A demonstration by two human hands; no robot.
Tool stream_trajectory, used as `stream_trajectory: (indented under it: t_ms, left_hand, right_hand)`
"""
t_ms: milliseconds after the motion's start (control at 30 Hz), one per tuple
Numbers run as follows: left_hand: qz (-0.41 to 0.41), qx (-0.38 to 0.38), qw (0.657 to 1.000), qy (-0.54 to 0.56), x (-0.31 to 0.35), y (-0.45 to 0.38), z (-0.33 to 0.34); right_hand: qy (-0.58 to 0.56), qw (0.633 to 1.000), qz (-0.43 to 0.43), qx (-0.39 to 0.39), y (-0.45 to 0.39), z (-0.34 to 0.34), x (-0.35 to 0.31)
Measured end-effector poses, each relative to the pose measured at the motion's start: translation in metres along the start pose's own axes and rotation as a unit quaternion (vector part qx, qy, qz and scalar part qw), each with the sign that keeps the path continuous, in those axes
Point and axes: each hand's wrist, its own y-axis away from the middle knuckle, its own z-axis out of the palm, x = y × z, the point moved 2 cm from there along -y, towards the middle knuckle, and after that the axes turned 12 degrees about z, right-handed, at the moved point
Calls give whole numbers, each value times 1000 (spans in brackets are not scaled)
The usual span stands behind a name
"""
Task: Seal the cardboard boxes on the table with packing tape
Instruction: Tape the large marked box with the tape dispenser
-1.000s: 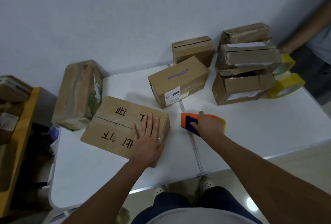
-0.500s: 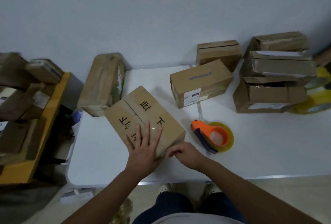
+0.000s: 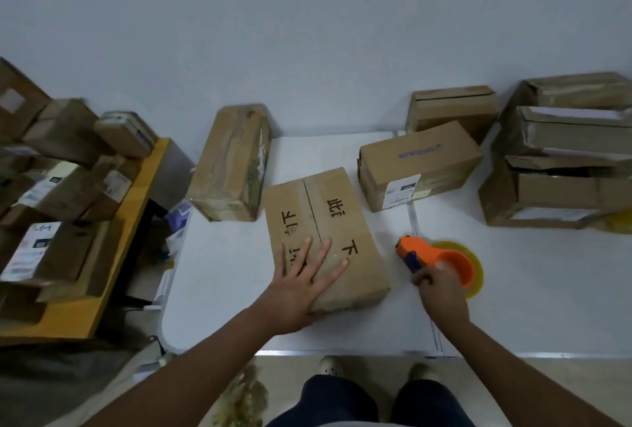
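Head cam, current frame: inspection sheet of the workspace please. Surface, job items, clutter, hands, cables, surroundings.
Surface: white table, seam down the middle.
Job's things: printed box near the front edge, flap seam showing; orange tape dispenser to its right; labelled box and stacked boxes behind.
Clutter: film-wrapped parcel at back left.
Hands: left hand flat on the printed box; right hand grips the dispenser.
Cables: dark cable beside the table.
Surroundings: wooden bench with parcels, left; plain wall.
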Motion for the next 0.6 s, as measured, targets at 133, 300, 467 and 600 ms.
stream_trajectory:
  t_ms: [133,300,467,600]
  left_hand:
    - [-21,12,1000,-13,-30,-2,-10]
    - [-86,-2,993,82,-31,-3,-4]
    - [-108,6,988,107,-22,-12,-6]
    - [-118,12,987,112,-30,-23,-7]
  right_hand:
    - [50,993,-30,99,-24,-7,22]
    - [148,989,3,12,-45,8,28]
    - [275,961,6,36,-43,2,32]
    - [91,913,-387,-96,-95,-4,-11]
